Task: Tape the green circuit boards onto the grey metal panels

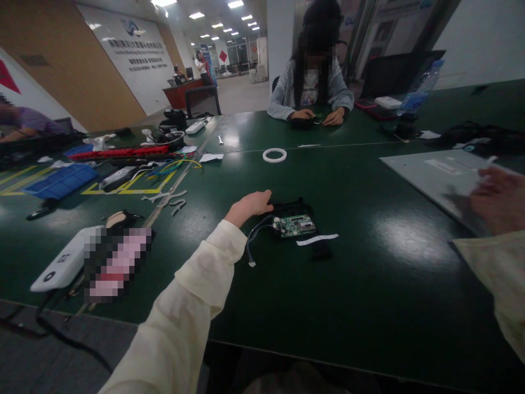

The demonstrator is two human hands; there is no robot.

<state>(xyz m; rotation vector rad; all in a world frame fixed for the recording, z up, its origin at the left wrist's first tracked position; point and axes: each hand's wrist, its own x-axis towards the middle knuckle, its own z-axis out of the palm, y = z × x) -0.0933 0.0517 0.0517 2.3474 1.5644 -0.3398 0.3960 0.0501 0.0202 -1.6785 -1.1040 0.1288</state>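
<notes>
My left hand (252, 207) is closed on the left edge of a black plastic frame (293, 207) lying on the green table. A green circuit board (301, 225) sits at the front of this frame. Grey cables (254, 241) run from the board's left side to a white plug. Across the near right corner lies a narrow white strip (318, 239), with a small black part (321, 251) just below it. My right hand (498, 197), blurred, hovers over a grey panel (435, 178) at the right. Its fingers are curled together, with a small whitish tip (492, 160) showing above them.
A white tape ring (274, 155) lies beyond the frame. To the left are a white power bank (68, 260), a blue tray (61, 180), grey clip-like pieces (168, 200) and tangled wires. Across the table sits a person (310, 82); a water bottle (422, 87) stands at the far right.
</notes>
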